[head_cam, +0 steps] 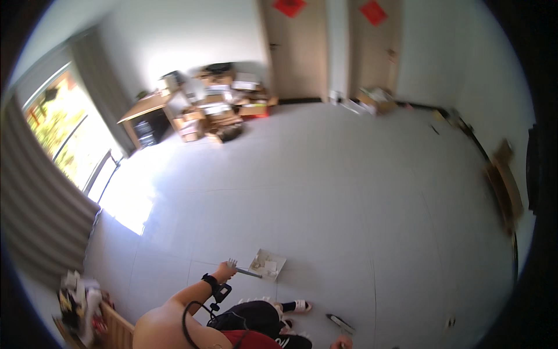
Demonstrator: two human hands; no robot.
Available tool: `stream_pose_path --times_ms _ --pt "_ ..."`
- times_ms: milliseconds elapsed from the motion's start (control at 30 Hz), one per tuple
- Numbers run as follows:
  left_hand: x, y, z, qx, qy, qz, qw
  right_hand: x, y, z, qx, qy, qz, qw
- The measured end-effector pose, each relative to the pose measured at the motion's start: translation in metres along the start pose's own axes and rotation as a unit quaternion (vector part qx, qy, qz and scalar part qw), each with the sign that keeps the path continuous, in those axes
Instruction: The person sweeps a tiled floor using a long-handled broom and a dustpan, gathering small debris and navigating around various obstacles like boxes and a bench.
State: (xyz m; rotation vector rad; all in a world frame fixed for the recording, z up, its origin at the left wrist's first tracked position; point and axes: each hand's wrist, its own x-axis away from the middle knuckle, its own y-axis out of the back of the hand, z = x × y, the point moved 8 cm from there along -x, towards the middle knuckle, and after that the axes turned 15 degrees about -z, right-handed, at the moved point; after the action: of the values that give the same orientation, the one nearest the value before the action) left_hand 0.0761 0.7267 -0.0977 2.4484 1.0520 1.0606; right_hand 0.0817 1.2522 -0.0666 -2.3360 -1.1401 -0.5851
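Observation:
My left hand (224,272) is closed around the grey handle of a long-handled dustpan (273,273), with comb-like teeth showing at the handle's top. The pale pan hangs or rests beyond the hand; light scraps and dirt lie inside it. At the bottom edge, my right hand (341,342) is closed on the handle of what looks like a broom (341,323). Its narrow grey and dark head points up and left, near the floor. Much of the handle is hidden. A black strap with a small device (221,293) is on my left wrist.
Grey tiled floor (314,187) spreads ahead. Cardboard boxes and papers (218,109) are heaped beside a wooden desk (146,107). Another carton (377,100) stands by a door. Flattened cardboard (503,192) leans at the right wall. A cluttered wooden crate (117,320) is at lower left.

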Motion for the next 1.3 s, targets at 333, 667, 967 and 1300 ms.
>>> stream_pose_path --times_ms 333,667,967,1300 --pt "0.012 -0.007 0.038 0.237 0.200 -0.061 0.949 0.078 -0.065 -0.073 0.433 0.248 -0.011 0.867" --pt "-0.024 -0.003 0.102 0.110 0.056 0.075 0.989 0.039 -0.036 -0.124 0.623 0.277 -0.037 0.731" --pt "0.014 0.023 0.013 -0.265 -0.234 -0.101 0.930 0.031 0.065 -0.165 0.578 0.248 -0.056 0.776" --pt "0.265 -0.068 -0.161 0.066 -0.607 0.349 0.711 0.015 0.094 -0.358 0.885 0.159 -0.013 0.437"
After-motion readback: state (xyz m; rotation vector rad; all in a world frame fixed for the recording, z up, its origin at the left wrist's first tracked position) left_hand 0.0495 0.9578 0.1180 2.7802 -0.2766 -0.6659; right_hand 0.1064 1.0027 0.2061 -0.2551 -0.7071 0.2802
